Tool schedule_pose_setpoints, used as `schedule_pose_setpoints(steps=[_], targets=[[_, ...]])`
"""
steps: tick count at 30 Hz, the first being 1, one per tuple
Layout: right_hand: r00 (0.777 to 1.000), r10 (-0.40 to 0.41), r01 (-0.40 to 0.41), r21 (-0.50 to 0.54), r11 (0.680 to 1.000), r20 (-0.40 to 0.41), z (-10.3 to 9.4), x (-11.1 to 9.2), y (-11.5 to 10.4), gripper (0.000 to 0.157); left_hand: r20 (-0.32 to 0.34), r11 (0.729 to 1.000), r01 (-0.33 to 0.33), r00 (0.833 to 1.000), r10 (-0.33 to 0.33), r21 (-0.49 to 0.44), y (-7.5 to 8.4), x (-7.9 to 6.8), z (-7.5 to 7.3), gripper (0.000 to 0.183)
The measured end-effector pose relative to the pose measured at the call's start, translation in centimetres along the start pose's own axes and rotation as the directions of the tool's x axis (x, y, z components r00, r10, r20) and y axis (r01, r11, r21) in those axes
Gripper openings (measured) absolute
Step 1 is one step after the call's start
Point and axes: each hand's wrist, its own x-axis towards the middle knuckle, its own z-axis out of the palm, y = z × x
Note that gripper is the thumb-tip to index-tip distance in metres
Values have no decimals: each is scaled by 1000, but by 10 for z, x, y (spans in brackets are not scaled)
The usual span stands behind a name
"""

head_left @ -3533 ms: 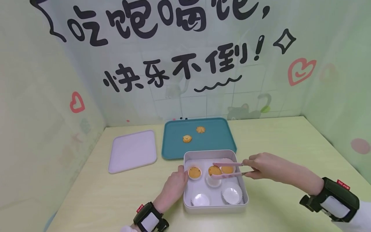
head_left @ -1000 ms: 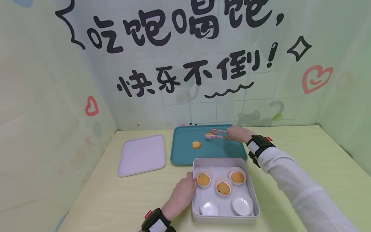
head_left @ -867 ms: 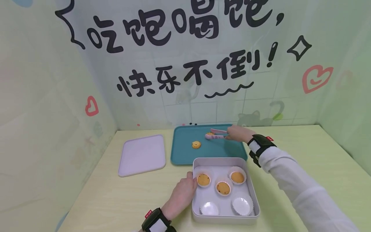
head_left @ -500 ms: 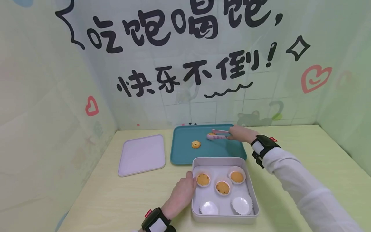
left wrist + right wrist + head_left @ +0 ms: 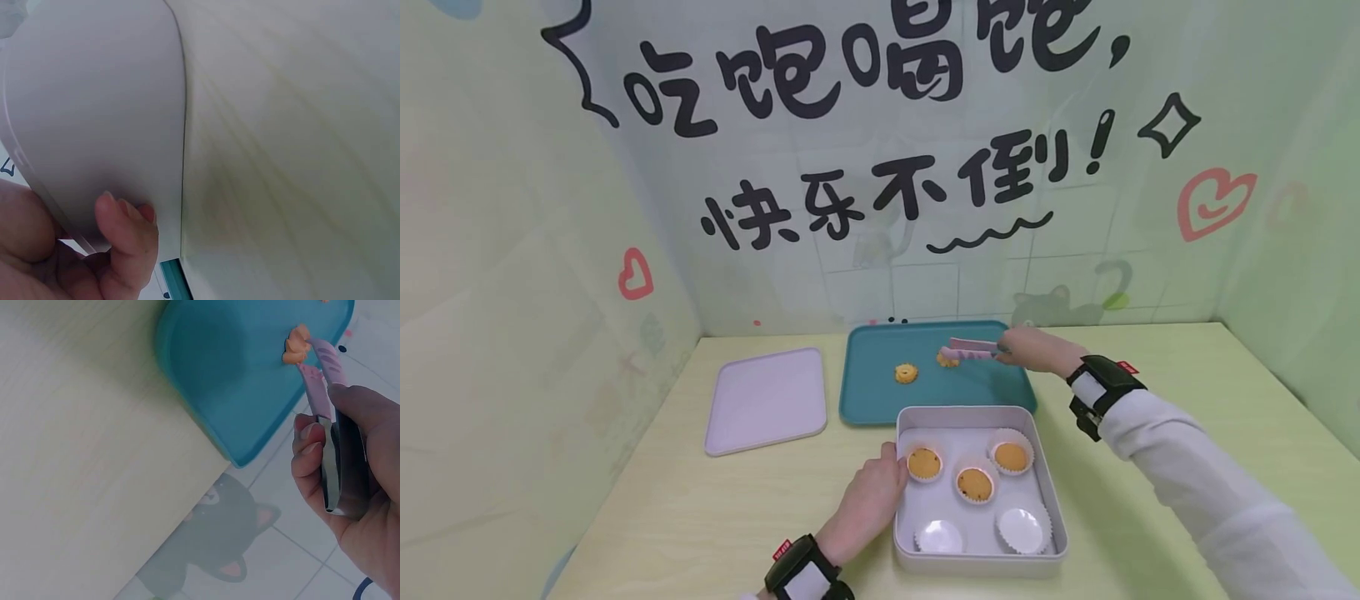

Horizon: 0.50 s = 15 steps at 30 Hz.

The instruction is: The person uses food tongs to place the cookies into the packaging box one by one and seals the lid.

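My right hand (image 5: 1037, 348) grips a pair of tongs (image 5: 340, 456) with metal handles and pink tips. The tips are at a flower-shaped cookie (image 5: 297, 345) on the teal tray (image 5: 872, 408); whether they clasp it I cannot tell. A second flower-shaped cookie (image 5: 906, 373) lies to its left on that tray. My left hand (image 5: 868, 498) holds the left wall of a pale lilac box (image 5: 981, 565), its fingers against the outside in the left wrist view. In the box, round cookies (image 5: 975, 484) sit in three paper cups; two other cups (image 5: 1024, 531) at the front hold nothing.
A flat lilac tray (image 5: 766, 402) lies to the left on the wooden table (image 5: 760, 508). The teal tray stands right behind the box. A printed cloth backdrop (image 5: 880, 208) rises behind the table.
From above the box, the right hand has moved with the tongs to the teal tray. The middle cup now holds its round cookie. Lately the far flower-shaped cookie has shifted slightly nearer; the left hand stays.
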Motion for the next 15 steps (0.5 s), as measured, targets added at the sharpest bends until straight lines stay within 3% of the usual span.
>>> schedule_pose_setpoints(steps=[15], targets=[[993,27,-20,-57,998,118,-5,3,-7,23,-18,1000,-8,1000,9,13,-2,0,1,27]])
